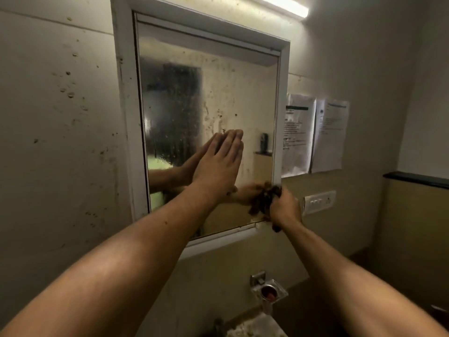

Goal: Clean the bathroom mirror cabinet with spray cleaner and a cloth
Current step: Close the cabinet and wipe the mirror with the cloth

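**Mirror wipe, lower-right corner, cloth in right hand**

Nearest cam: two bare forearms reaching up and fwd. Left hand [218, 164] flat on mirror [218, 98], fingers straight and together, palm pressed to glass, gripping nothing; prob. steadying the door. Right hand [284, 207] fisted tight round dark cloth [264, 200], bunched against glass at lower-right corner, just beside white frame [126, 117].

Handling, as judged:
- Cloth: soft, limp, light, likely damp. Best held as a wad in the palm; loose end dangling below fist could snag on frame edge.
- Mirror glass: stiff, brittle, slick where wet. Flat-palm pressure fine, no hard knocks. Droplets and brown streaks across mid and upper pane, so plenty left to wipe.
- Cabinet door: prob. hinged, may swing under wiping force, hence bracing w/ other hand. Hinge side not clear.
- Frame: rigid, grimy along left side.

Count:
- Hands: 2 (plus reflections)
- Cloth: 1
- Mirror cabinet: 1
- Spray bottle: 0 in view
- Paper notices [315, 132] on wall right of cabinet: 2
- Switch plate [319, 201]: 1
- Soap dish [269, 291] below: 1
- Tube light [284, 4] above: 1
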